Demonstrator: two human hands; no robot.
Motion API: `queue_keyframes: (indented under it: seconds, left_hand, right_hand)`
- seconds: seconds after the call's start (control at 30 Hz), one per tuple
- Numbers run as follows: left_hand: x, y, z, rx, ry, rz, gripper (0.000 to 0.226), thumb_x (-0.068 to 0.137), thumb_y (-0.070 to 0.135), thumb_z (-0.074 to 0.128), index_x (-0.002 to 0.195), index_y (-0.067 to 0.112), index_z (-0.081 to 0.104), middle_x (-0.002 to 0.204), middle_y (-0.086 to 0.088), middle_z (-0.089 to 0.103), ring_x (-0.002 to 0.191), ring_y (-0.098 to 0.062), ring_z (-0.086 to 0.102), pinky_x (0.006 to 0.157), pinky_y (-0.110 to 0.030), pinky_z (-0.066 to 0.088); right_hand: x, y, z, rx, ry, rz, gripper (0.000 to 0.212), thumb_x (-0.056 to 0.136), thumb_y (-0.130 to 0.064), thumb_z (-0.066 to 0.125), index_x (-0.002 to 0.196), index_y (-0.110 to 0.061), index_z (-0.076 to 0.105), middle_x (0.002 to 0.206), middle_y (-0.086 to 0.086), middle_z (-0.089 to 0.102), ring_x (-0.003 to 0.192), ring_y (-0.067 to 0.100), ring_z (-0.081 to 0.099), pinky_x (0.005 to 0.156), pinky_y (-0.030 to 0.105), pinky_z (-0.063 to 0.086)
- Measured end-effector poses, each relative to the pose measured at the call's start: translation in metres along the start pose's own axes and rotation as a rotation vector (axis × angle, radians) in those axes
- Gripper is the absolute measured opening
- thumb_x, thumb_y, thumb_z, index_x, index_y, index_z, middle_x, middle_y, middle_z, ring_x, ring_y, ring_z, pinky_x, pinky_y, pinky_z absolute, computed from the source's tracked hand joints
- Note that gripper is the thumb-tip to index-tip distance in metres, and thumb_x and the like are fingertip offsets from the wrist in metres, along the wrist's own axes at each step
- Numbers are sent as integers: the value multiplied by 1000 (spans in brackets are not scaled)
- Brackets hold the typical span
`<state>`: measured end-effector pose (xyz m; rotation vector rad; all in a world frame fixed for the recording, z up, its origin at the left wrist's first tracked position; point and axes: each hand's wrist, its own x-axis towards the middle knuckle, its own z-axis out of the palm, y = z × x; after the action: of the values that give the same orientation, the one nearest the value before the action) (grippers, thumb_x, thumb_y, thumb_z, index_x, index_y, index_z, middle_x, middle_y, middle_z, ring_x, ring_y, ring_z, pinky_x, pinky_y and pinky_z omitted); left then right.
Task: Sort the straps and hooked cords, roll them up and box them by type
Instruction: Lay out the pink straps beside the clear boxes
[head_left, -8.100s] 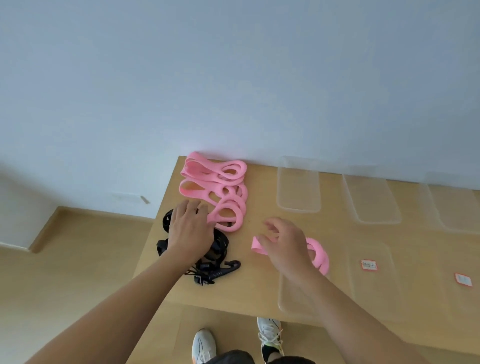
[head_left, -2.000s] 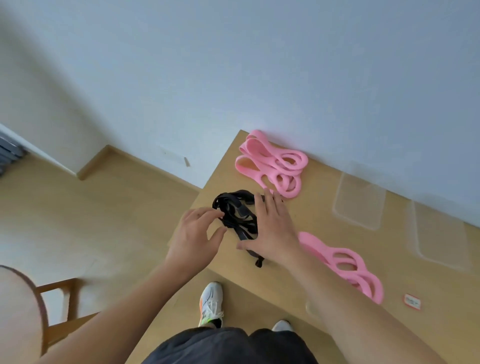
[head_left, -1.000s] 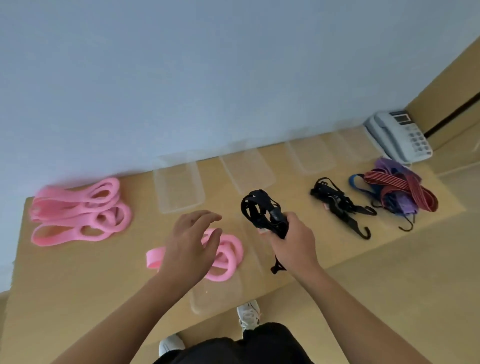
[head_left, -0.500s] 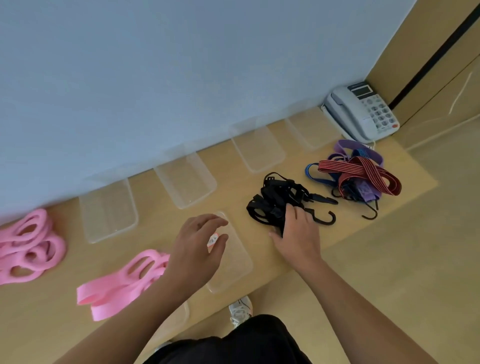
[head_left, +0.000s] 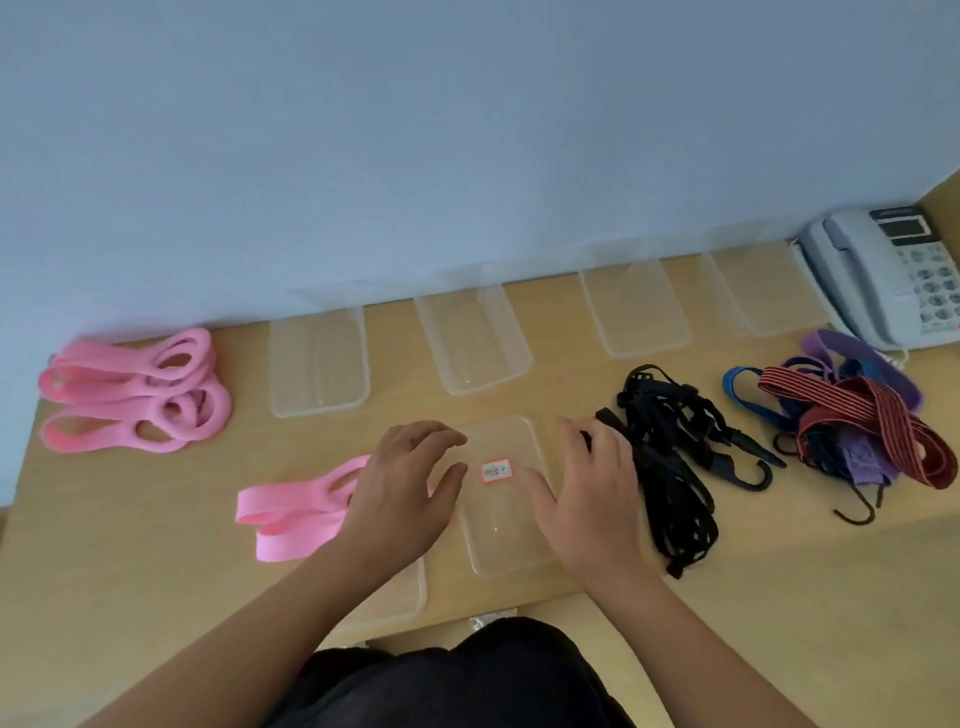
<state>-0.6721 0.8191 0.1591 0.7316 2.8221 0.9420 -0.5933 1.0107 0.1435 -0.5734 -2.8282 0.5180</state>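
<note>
I'm between steps: my left hand (head_left: 402, 486) and right hand (head_left: 587, 493) both hover with fingers spread and holding nothing, one on each side of the labelled lid (head_left: 501, 493) lying flat near the front edge of the tabletop (head_left: 130, 545). I judge the sorting is mostly laid out and nothing is boxed yet, since all four boxes (head_left: 318, 364) along the wall look empty. The black cords (head_left: 670, 457) lie just beside my right hand, touching or nearly touching my fingertips, with their hooks pointing right. The next move, as I see it, calls for gathering one kind, most likely those black cords, winding them into a tight roll without letting the hooks snag, and dropping them in a box; the lid would need shifting aside or keeping for that box. Counting: four clear boxes in a row at the back, and one labelled lid in front, with a second clear lid (head_left: 384, 597) partly under my left forearm. The pink straps (head_left: 135, 389) at far left make one pile, of perhaps four, though I cannot tell exactly, and a loose pink strap (head_left: 296, 506) lies by my left hand. The mixed pile (head_left: 852, 415) of red-striped, blue and purple pieces at the right is too tangled to count. A phone (head_left: 883, 275) sits in the back right corner.
</note>
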Motion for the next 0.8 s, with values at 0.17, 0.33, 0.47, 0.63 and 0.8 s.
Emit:
queue_keyframes:
  seconds: [0.17,0.33,0.47,0.63,0.8]
  left_hand:
    - [-26,-48,-38,3,94,-140,24,87,21,68,109,16,75,111,1,71,104,-24,64,85,-29,44]
    - [-54,-108,-88,25,219,-227,27,79,17,71,106,13,77,108,-1,72,101,-23,64,89,-31,45]
    - [-75,-160,-131,27,289,-343,28,81,11,80,108,14,76,109,-2,72,105,-25,64,91,-32,44]
    - [-92,-219,-169,-63,231,-574,35,86,16,78,120,15,71,122,-2,66,116,-26,58,94,-30,42]
    - [-78,-268,-201,-273,207,-873,59,94,37,68,145,17,46,144,-4,49,133,-25,47,107,-36,39]
  right_hand:
    - [4,-83,33,122,-98,-227,54,79,-28,82,125,-11,61,124,13,58,115,32,52,96,46,51]
    - [7,-170,60,198,-208,-378,47,86,-32,70,128,-12,60,122,10,59,116,30,53,97,42,51]
    - [10,-240,82,209,-258,-482,48,84,-28,75,127,-10,60,117,10,62,111,31,56,95,41,52]
    - [17,-317,116,208,-466,-453,46,88,-32,71,127,-11,58,115,7,60,109,29,52,91,35,44]
    - [38,-356,147,211,-506,-180,34,88,-31,70,115,-13,59,108,7,56,104,30,53,88,37,45]
